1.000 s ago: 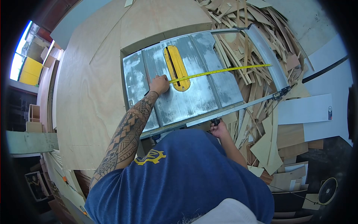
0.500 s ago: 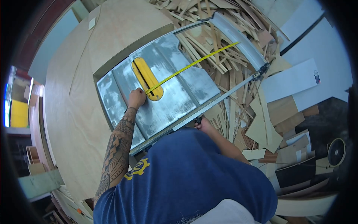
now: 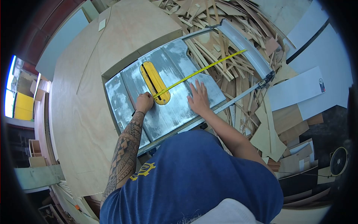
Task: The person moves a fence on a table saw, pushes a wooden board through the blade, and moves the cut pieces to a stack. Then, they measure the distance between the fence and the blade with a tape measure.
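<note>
Measuring across a table saw, seen from above by a head-worn camera: a person in a blue shirt leans over the worn grey metal saw table (image 3: 175,108), which is set into a large pale plywood sheet (image 3: 82,97). The left hand (image 3: 144,101) is clenched around the near end of a yellow steel measuring tape (image 3: 201,71), pinning it at the edge of the oval yellow plastic blade insert (image 3: 154,82); whether the tape's case sits inside that fist cannot be told. From there the tape runs out to the right, off the table and over a heap of thin pale wood offcuts (image 3: 223,52), its far end near the long grey metal fence bar (image 3: 246,43). The right hand (image 3: 198,98) grasps nothing — it lies palm down with fingers spread on the table, just beside the tape. The step in hand looks like gauging the span from the blade slot out to the fence. The next move probably calls for keeping the left fist fixed at the slot and the tape straight and taut — a sagging tape would give a false reading.
</note>
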`<state>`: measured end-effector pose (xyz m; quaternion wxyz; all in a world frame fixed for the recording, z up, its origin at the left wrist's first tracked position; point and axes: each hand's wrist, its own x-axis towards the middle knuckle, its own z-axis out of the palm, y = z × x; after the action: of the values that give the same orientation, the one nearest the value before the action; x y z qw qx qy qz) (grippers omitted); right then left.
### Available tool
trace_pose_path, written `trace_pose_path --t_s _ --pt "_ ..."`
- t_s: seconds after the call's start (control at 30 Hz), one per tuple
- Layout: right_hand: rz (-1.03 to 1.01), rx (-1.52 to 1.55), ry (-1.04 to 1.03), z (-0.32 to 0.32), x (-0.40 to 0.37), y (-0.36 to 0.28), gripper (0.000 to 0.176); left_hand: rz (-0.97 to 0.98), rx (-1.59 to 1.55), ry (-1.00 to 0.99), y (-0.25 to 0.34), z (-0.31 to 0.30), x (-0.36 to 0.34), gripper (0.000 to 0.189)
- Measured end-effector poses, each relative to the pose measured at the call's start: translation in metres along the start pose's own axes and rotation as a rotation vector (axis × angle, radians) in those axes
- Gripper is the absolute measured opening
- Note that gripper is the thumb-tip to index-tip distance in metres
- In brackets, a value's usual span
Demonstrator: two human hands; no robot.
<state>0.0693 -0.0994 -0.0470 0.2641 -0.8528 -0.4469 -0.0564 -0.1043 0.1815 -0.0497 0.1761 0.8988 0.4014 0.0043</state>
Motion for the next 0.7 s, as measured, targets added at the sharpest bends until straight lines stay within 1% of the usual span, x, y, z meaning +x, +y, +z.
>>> trace_pose_path --t_s 0.03,0.07,0.1,0.13,0.17,0.2,0.23,0.27,0.3,0.33,0.37,0.4,0.43,0.47,0.5,0.57,0.6,0.67,0.7 --pt "-0.018 0.005 -0.004 0.009 0.022 0.002 0.065 -0.018 0.026 -0.011 0.002 0.001 -0.002 0.029" --pt "-0.012 -0.035 -0.129 0.021 0.043 0.005 0.069 -0.048 0.027 -0.006 0.009 -0.004 -0.006 0.031" --pt "-0.008 -0.076 -0.253 0.033 0.057 0.004 0.073 -0.032 0.014 0.025 0.008 -0.001 -0.005 0.03" --pt "0.049 -0.12 -0.273 0.048 0.06 0.01 0.073 -0.028 0.0 0.059 0.006 0.003 -0.005 0.03" --pt "0.066 -0.156 -0.303 0.062 0.066 0.016 0.073 -0.053 -0.033 0.065 0.02 -0.011 -0.016 0.033" --pt "0.05 -0.162 -0.294 0.066 0.067 0.018 0.072 -0.1 -0.001 0.032 0.02 -0.013 -0.016 0.034" --pt "0.049 -0.187 -0.279 0.072 0.068 0.015 0.07 -0.066 -0.009 0.057 0.02 -0.016 -0.022 0.028" --pt "0.018 -0.213 -0.255 0.083 0.065 0.02 0.071 -0.04 0.038 0.104 0.012 -0.006 -0.021 0.022" --pt "0.049 -0.229 -0.28 0.081 0.067 0.012 0.071 -0.066 -0.029 0.167 0.007 0.003 -0.022 0.022" --pt "0.025 -0.34 -0.343 0.085 0.068 0.012 0.073 -0.145 -0.096 0.168 0.007 0.0 -0.025 0.023" --pt "-0.005 -0.377 -0.337 0.086 0.066 0.013 0.072 -0.132 -0.062 0.151 -0.003 0.009 -0.017 0.025" --pt "-0.034 -0.385 -0.345 0.08 0.064 0.01 0.071 -0.132 -0.02 0.102 -0.003 -0.013 -0.032 0.026" --pt "-0.053 -0.414 -0.361 0.085 0.063 0.016 0.071 -0.211 -0.042 0.126 -0.021 -0.009 -0.033 0.026" --pt "-0.046 -0.447 -0.361 0.088 0.065 0.021 0.07 -0.208 0.007 0.161 -0.035 -0.007 -0.033 0.026" --pt "-0.085 -0.455 -0.364 0.088 0.067 0.02 0.07 -0.188 0.055 0.189 -0.048 -0.004 -0.033 0.026" --pt "-0.035 -0.495 -0.406 0.091 0.067 0.023 0.072 -0.259 0.017 0.239 -0.079 -0.006 -0.051 0.024" --pt "-0.065 -0.495 -0.413 0.09 0.067 0.021 0.072 -0.301 -0.001 0.274 -0.096 -0.008 -0.061 0.022" --pt "-0.016 -0.493 -0.435 0.088 0.067 0.018 0.073 -0.334 0.032 0.279 -0.119 -0.017 -0.08 0.021" --pt "-0.04 -0.494 -0.445 0.088 0.068 0.017 0.073 -0.337 0.066 0.275 -0.126 -0.021 -0.089 0.021"
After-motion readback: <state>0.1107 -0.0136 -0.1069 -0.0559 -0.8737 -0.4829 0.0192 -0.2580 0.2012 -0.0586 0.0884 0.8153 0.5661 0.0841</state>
